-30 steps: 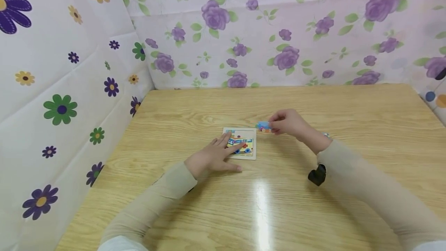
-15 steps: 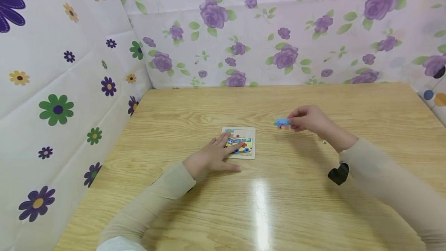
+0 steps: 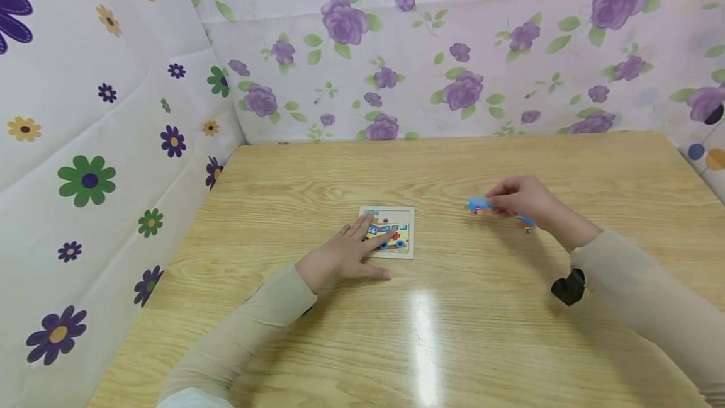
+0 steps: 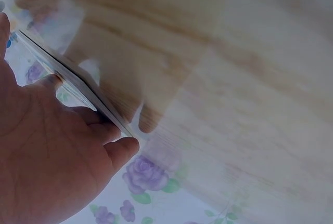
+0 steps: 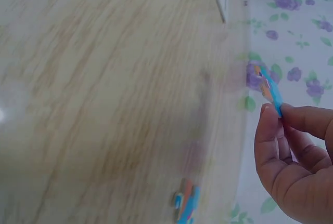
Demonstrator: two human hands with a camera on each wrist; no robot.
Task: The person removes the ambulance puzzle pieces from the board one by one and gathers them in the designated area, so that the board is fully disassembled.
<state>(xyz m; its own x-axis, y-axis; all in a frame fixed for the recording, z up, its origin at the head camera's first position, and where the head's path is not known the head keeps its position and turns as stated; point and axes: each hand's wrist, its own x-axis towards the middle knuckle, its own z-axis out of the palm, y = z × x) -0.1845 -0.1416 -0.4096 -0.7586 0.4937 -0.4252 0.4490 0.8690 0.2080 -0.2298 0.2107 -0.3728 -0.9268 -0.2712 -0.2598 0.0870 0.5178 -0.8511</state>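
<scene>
A small square jigsaw puzzle board (image 3: 398, 216) with a white frame lies mid-table, showing a yellow bus with blue wheels; part of its upper inside is pale and bare. My left hand (image 3: 344, 254) rests on its left side with fingers spread, hiding part of the picture. Up to the right, my right hand (image 3: 523, 197) pinches a blue and orange puzzle piece (image 3: 477, 206) between thumb and fingers. The right wrist view shows this held piece (image 5: 272, 93) edge-on, above the table. Another blue and orange puzzle piece (image 3: 526, 223) lies below the right hand, partly hidden by it.
The wooden table (image 3: 351, 332) carries a bright light reflection near its front. A flowered cloth (image 3: 408, 36) hangs along the back edge, and another flowered cloth (image 3: 130, 175) borders the left side. A black band (image 3: 569, 286) hangs at the right wrist.
My right hand has moved right, away from the board, still pinching the puzzle piece. The piece lying on the table shows more now. My left hand has stayed on the board.
</scene>
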